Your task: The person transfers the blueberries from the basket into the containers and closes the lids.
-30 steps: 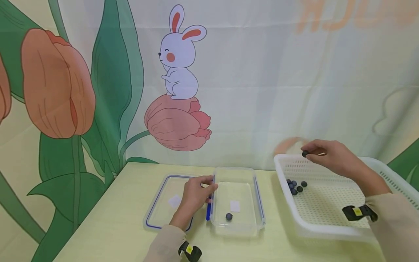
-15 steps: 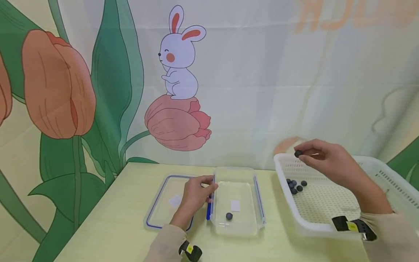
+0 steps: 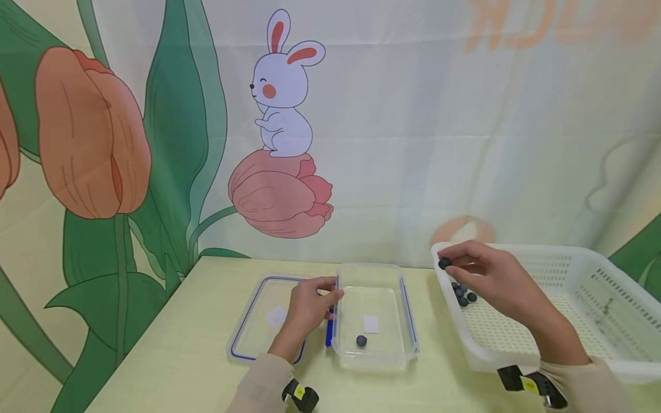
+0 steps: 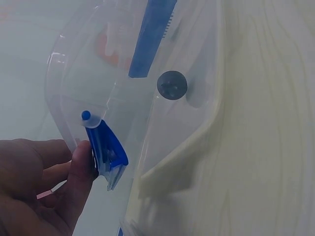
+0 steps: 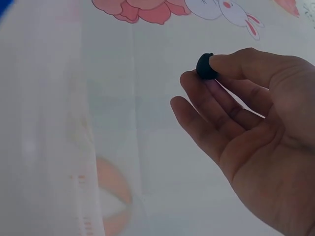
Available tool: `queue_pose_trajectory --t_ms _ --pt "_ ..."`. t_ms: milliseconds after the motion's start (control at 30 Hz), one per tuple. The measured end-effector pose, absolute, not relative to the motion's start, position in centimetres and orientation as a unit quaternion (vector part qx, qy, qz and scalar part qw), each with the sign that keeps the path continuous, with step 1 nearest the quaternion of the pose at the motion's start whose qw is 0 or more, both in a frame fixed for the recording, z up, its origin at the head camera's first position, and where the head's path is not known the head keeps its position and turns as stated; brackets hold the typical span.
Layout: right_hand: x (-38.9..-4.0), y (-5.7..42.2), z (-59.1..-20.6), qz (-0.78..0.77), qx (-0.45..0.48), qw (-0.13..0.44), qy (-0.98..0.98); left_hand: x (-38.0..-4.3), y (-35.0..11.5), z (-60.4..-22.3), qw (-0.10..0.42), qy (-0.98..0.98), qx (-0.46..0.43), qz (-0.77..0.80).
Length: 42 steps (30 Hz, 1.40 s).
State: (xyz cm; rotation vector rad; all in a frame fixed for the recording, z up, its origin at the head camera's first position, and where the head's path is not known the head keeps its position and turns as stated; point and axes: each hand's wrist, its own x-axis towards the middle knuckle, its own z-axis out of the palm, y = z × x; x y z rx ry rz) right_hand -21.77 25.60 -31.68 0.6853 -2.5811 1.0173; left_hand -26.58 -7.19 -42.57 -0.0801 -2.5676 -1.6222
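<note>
My right hand (image 3: 490, 278) pinches a blueberry (image 3: 444, 264) between thumb and fingertips, over the left rim of the white perforated basket (image 3: 527, 365). The right wrist view shows the same dark berry (image 5: 205, 67) under the thumb tip. Several blueberries (image 3: 463, 291) lie at the basket's left end. My left hand (image 3: 308, 304) grips the left side of a clear plastic food container (image 3: 374, 304); in the left wrist view its thumb presses beside a blue latch (image 4: 106, 145). One blueberry (image 3: 361, 341) rests on the container's floor, near a small white square (image 3: 370, 324).
Left of the container lies its clear lid (image 3: 251, 324) with a blue seal, partly hidden behind my left forearm. All stand on a pale wood-grain table (image 3: 170, 355). A printed curtain (image 3: 387, 143) with a rabbit and tulips hangs right behind the table.
My right hand has moved left and lower with the blueberry, from above the basket's back to over its left rim. The left hand and the container have stayed in place.
</note>
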Motion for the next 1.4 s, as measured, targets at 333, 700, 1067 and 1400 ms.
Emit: queue_pose_trajectory --t_ms 333,700,1067,1400 --pt "-22.0 24.0 -33.1 0.352 0.269 0.122 -0.888 -26.8 -7.2 -42.7 0.05 -0.84 -0.032 -0.54" --pt "-21.9 22.0 -34.3 0.327 0.296 0.114 -0.89 -26.7 -7.3 -42.7 0.049 -0.838 -0.034 -0.543" --pt "-22.3 19.9 -36.0 0.279 0.345 0.08 -0.893 -26.7 -7.3 -42.6 0.055 -0.835 -0.035 -0.547" --pt "-22.2 18.4 -37.2 0.266 0.375 0.035 -0.887 -26.7 -7.3 -42.7 0.052 -0.833 -0.035 -0.55"
